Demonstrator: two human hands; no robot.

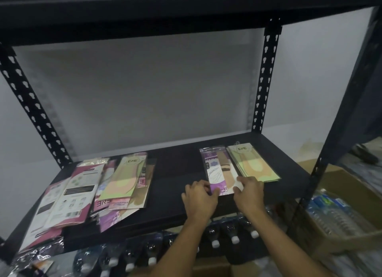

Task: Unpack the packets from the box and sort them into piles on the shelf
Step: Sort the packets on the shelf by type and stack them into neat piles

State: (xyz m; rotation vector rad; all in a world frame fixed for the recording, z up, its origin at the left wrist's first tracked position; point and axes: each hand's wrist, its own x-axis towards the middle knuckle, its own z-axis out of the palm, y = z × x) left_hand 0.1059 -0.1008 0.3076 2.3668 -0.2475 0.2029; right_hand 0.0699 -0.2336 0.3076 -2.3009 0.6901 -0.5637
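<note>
Left hand: fingers curled, pinching the near left corner of the purple packet.
Right hand: fingers curled on the near right corner of the same packet.
Purple packet: lies flat on the shelf, held between both hands and reaching away from them towards the back.
Green pile: neatly stacked packets just beyond the right hand, touching the purple packet's right edge.
Loose heap: mixed green, pink and purple packets, overlapping, well to the left of the left hand.
Pink-and-white packets: further left, hanging over the shelf's front edge.
Bottles: white-capped, on the level under both wrists.
Cardboard box: low, right of the right forearm, holding more bottles.
</note>
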